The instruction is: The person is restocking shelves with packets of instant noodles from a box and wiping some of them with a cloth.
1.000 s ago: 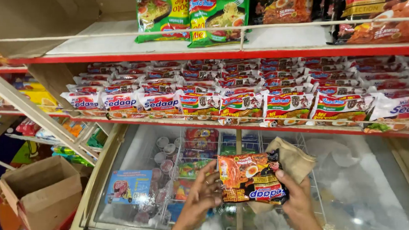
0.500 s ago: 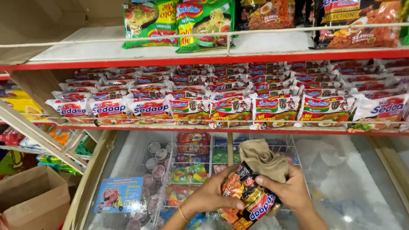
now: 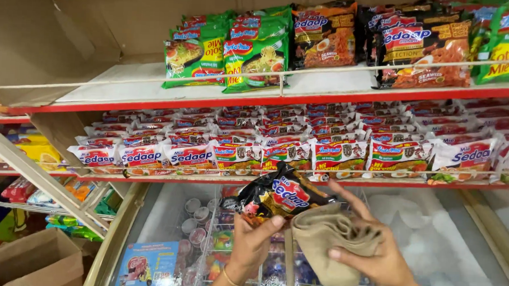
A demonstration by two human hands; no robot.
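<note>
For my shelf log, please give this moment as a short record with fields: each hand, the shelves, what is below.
left hand: left hand holds a dark noodle packet
right hand: right hand grips a beige cloth, against the packet
middle shelf: rows of white noodle packets
top shelf: green packets and dark packets
below: glass-topped freezer; cardboard box lower left

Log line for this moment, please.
left hand: holds dark noodle packet | right hand: holds beige cloth against packet | below: glass-top freezer | behind: noodle shelf
</note>
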